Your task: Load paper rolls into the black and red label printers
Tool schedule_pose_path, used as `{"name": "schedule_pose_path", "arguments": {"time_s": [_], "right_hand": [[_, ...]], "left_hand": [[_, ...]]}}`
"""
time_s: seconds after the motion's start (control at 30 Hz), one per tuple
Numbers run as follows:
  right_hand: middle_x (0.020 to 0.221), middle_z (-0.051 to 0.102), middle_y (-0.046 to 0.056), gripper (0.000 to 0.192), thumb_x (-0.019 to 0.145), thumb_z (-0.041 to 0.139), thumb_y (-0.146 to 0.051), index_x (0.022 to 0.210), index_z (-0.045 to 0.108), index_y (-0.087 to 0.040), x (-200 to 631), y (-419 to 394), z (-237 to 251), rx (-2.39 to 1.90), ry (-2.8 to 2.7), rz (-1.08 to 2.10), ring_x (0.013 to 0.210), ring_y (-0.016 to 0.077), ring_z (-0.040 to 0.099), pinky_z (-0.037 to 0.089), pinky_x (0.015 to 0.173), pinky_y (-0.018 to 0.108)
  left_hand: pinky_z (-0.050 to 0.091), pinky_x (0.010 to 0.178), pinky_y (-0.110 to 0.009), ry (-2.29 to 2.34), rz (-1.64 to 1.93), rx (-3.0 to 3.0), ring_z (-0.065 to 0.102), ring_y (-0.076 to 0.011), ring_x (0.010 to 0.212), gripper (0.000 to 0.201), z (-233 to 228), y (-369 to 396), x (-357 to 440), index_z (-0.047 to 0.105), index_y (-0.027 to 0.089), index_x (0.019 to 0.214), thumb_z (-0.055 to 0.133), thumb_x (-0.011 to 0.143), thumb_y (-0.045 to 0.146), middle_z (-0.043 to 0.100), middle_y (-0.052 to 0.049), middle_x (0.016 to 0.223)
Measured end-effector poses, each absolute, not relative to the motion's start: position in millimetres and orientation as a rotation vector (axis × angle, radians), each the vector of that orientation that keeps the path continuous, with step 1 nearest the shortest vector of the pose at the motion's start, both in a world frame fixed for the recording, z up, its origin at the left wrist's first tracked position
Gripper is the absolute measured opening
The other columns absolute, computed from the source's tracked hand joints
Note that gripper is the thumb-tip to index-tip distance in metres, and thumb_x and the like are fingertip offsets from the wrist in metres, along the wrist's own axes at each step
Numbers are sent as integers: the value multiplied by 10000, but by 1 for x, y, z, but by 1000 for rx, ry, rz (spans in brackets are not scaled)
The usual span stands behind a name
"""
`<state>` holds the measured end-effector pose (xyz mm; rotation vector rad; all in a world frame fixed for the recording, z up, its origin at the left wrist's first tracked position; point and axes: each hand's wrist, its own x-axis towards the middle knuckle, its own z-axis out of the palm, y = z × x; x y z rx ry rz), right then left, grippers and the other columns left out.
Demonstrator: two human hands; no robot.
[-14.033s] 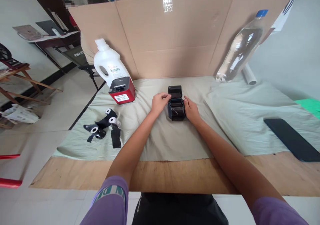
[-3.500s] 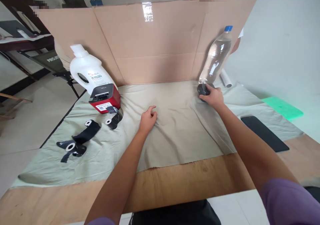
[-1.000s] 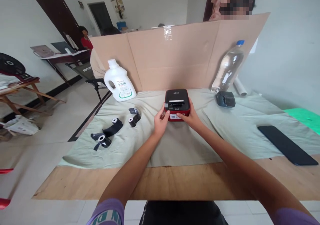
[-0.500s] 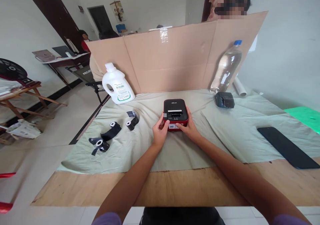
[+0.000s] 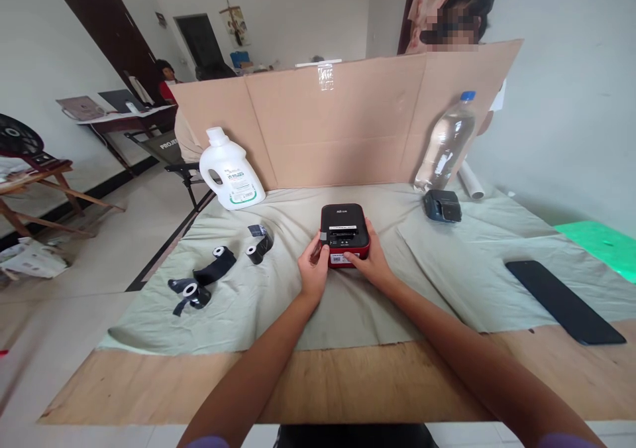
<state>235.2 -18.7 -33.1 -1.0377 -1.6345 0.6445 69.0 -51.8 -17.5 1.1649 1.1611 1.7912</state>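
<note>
Both the left hand (image 5: 312, 272) and right hand (image 5: 370, 262) clasp the boxy red-and-black plastic label printer (image 5: 344, 234) (lid shut), black-wrapped paper rolls (image 5: 259, 244) unloaded beyond the left fingers.

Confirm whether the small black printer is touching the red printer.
No: the small black printer sits apart by the water bottle; the red printer is between both hands.
</note>
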Motion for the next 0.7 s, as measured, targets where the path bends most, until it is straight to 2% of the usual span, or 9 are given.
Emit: {"name": "schedule_pose_path", "arguments": {"time_s": [0.17, 0.3, 0.4, 0.53, 0.7], "right_hand": [[1549, 402, 145, 1053, 742, 786, -510, 1594, 224, -251, 234, -20, -30, -1053, -1620, 649, 1473, 335, 346, 271, 1231, 551], [1513, 454, 138, 1003, 704, 815, -479, 1545, 314, -261, 235, -23, -24, -1071, -1565, 718, 1396, 336, 449, 358, 1178, 558], [1468, 504, 123, 952, 676, 832, -461, 1496, 386, -276, 239, -24, -21, -1121, -1571, 738, 1312, 332, 523, 437, 1110, 540], [1416, 547, 112, 900, 675, 829, -470, 1457, 425, -279, 243, -21, -20, -1134, -1611, 705, 1215, 317, 576, 507, 1011, 507], [1366, 567, 116, 864, 673, 835, -497, 1413, 459, -259, 246, -17, -23, -1120, -1655, 635, 1155, 302, 592, 522, 970, 483]], "left_hand": [[550, 892, -300, 1283, 1768, 1339, 656, -214, 1120, 314, -13, -45, 59, 703, 201, 1163, 580, 916, 352, 695, -102, 1206], [518, 816, -255, 1291, 1724, 1481, 631, -185, 1039, 232, -14, -37, 50, 710, 218, 1062, 563, 904, 304, 653, -75, 1101], [493, 778, -250, 1203, 1697, 1473, 604, -155, 887, 186, -16, -31, 46, 701, 210, 995, 571, 888, 290, 617, -37, 931], [426, 623, -230, 1078, 1631, 1372, 505, -116, 650, 177, -18, -26, 44, 658, 197, 930, 607, 855, 350, 537, 22, 718], [394, 596, -227, 1024, 1613, 1390, 457, -105, 599, 183, -18, -20, 41, 629, 190, 867, 638, 829, 368, 518, 40, 660]]}}
